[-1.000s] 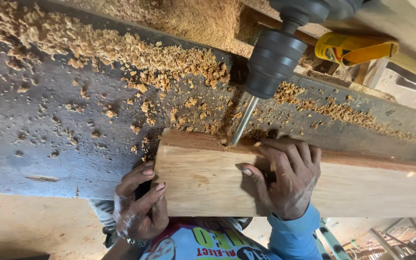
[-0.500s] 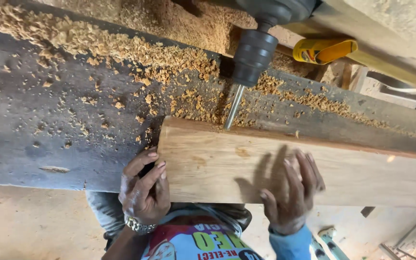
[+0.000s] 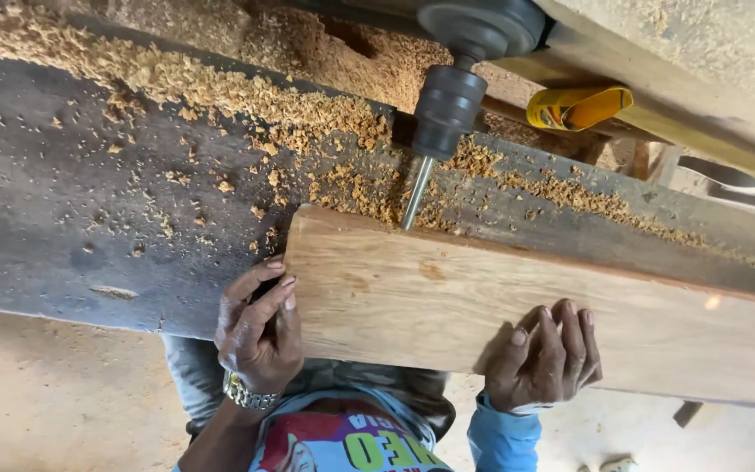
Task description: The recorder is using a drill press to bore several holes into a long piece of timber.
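So the plank (image 3: 552,301) lies flat on the dusty surface (image 3: 89,218), long axis running off sideways past the right hand (image 3: 542,358). The left hand (image 3: 259,328) is at its end, fingers (image 3: 283,293) curled against the end grain. The right hand's fingers are draped over the near edge, pressing rather than clamping. The drill bit (image 3: 417,192) touches the plank's far edge, just across from the left hand, which is nearer to it. One plank, one bit, two hands, shavings (image 3: 308,109) beyond.
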